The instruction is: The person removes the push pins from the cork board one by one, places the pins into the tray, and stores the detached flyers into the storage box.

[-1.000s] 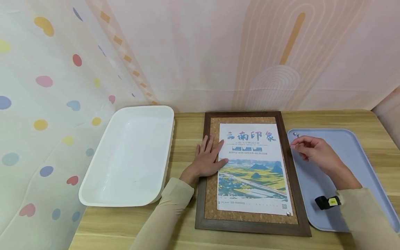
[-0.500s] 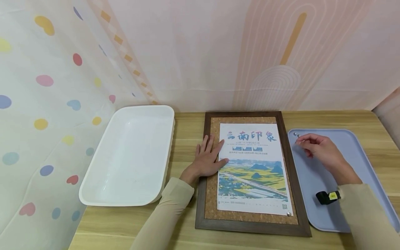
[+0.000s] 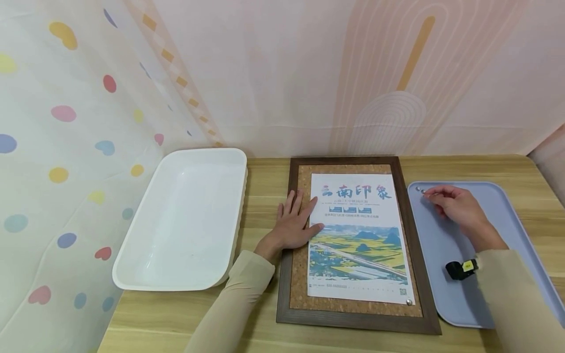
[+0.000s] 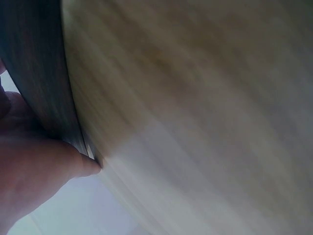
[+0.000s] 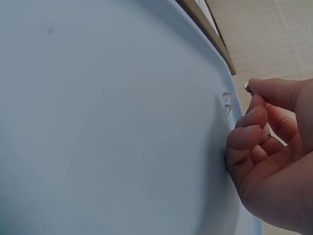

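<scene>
My left hand lies with spread fingers across the left side of a brown-framed cork board, its thumb and index finger touching the edge of a printed poster. In the left wrist view, part of that hand shows against the dark frame. One silver thumbtack sits at the poster's lower right corner. Over the far left corner of the blue tray, my right hand pinches a silver thumbtack between thumb and index finger. Two more thumbtacks lie in the tray close by.
To the left of the board stands a deep white basin. The wooden table meets a patterned cloth backdrop at the back. A black wrist camera sits below my right wrist.
My right hand has moved right and slightly away from me, from the board's right edge to near the thumbtacks in the tray. The left hand has stayed in place.
</scene>
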Available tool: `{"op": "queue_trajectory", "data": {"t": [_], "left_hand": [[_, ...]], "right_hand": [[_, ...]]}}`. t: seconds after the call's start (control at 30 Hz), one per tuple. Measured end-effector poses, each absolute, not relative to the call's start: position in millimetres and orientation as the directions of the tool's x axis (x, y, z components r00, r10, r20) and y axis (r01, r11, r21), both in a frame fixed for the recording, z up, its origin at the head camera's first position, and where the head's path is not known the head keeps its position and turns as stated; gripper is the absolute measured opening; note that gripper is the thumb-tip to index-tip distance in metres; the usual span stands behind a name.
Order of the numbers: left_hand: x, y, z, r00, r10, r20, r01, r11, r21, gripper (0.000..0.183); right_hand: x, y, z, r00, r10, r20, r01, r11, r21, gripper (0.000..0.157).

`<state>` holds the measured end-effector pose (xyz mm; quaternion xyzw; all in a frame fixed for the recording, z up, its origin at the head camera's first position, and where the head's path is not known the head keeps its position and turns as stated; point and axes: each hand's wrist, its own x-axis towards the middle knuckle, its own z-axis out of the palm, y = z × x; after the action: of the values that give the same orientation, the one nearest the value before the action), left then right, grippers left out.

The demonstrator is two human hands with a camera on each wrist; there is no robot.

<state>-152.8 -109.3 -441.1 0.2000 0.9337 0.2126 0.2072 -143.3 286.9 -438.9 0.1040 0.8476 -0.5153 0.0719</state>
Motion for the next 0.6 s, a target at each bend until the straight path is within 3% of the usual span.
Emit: {"op": "queue_trajectory", "data": {"t": [0.6], "left_hand": [[-153.8, -108.7, -444.6, -0.837, 0.458, -0.299, 0.290, 0.836, 0.466, 0.075]], "right_hand": [[-146.5, 280.9, -449.0, -0.962, 0.122, -0.246, 0.274, 0.489, -0.828, 0.031]]}}
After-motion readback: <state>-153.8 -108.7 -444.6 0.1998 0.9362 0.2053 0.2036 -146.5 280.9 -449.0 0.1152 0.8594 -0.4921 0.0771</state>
